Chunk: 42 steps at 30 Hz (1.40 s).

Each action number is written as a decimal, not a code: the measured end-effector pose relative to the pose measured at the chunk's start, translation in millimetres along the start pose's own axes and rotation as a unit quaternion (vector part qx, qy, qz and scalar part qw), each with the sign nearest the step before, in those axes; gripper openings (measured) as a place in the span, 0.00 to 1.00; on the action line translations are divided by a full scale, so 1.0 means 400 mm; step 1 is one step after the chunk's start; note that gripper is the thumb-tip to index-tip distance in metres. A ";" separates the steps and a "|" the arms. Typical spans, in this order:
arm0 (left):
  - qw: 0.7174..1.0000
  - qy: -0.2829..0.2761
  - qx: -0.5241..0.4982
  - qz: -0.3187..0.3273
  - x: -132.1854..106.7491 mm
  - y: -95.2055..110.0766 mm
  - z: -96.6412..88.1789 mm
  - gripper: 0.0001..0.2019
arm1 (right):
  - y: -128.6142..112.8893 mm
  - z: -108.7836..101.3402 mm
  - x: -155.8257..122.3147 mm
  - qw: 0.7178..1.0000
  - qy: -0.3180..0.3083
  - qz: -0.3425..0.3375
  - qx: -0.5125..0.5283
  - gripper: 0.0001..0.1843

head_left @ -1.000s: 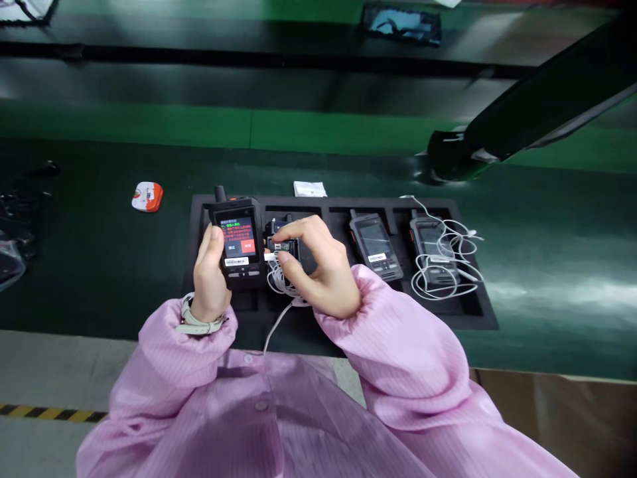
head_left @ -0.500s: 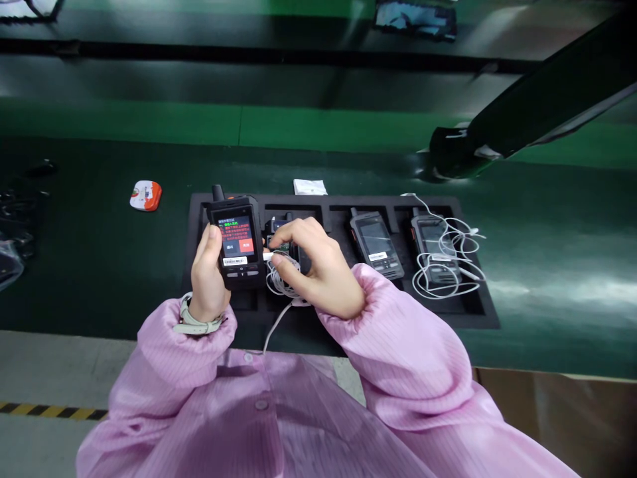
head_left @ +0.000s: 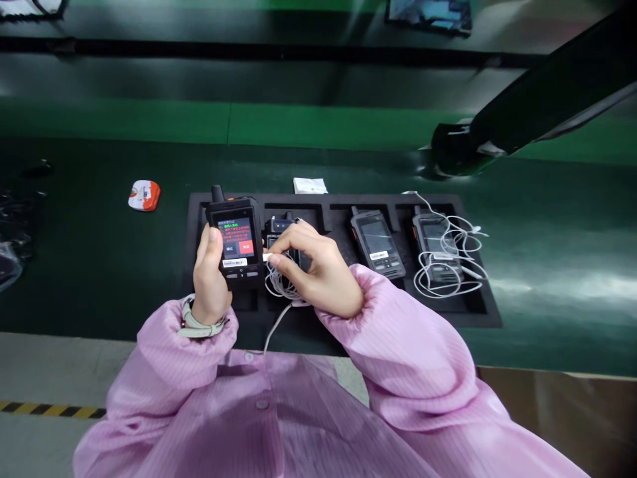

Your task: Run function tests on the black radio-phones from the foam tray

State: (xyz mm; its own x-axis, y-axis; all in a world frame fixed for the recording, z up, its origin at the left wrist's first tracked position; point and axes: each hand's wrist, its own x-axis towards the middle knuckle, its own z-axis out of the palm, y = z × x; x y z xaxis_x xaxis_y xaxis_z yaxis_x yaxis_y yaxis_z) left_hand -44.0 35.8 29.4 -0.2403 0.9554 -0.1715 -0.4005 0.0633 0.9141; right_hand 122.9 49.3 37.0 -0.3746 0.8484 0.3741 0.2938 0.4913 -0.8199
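Note:
My left hand (head_left: 209, 282) is wrapped around a black handheld radio (head_left: 236, 232) with a stubby antenna, holding it upright above the tray's left end. Its lit screen has red and green text and a red button. At the radio's right side, my right hand (head_left: 318, 265) pinches a white earphone plug (head_left: 267, 257) between thumb and index finger. Whether the plug is fully seated cannot be seen. Below those fingers hangs a coiled white earphone cable (head_left: 281, 284). Another device (head_left: 279, 226) lies behind my right hand, mostly hidden by it.
The black foam tray (head_left: 343, 199) has several compartments. One radio (head_left: 375, 242) lies in it, and at the right another radio (head_left: 430, 232) lies under a tangled white cable (head_left: 438, 290). An orange-and-white box (head_left: 144, 196), a white packet (head_left: 309, 186) and a dark post (head_left: 452, 149) are behind.
My right index finger has come down onto the white plug, closing against the thumb. My left hand and the radio have hardly moved.

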 end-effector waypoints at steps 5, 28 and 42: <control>1.000 0.001 0.009 0.012 -0.001 -0.002 0.000 0.21 | 0.000 0.004 0.000 1.000 0.006 0.009 0.013 0.08; 0.998 -0.006 -0.034 -0.049 -0.007 0.027 0.029 0.20 | -0.022 -0.016 0.007 0.999 -0.020 0.022 0.034 0.13; 0.999 -0.018 -0.022 -0.043 -0.003 0.013 0.019 0.19 | -0.032 -0.058 0.007 0.998 -0.003 -0.009 -0.065 0.05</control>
State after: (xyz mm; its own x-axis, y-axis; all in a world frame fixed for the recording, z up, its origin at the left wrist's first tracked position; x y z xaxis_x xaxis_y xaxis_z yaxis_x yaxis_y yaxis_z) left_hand -39.1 37.0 37.2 -0.1720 0.9568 -0.2344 -0.4568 0.1333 0.8795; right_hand 138.6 50.0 58.5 -0.3857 0.8386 0.3846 0.3988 0.5274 -0.7502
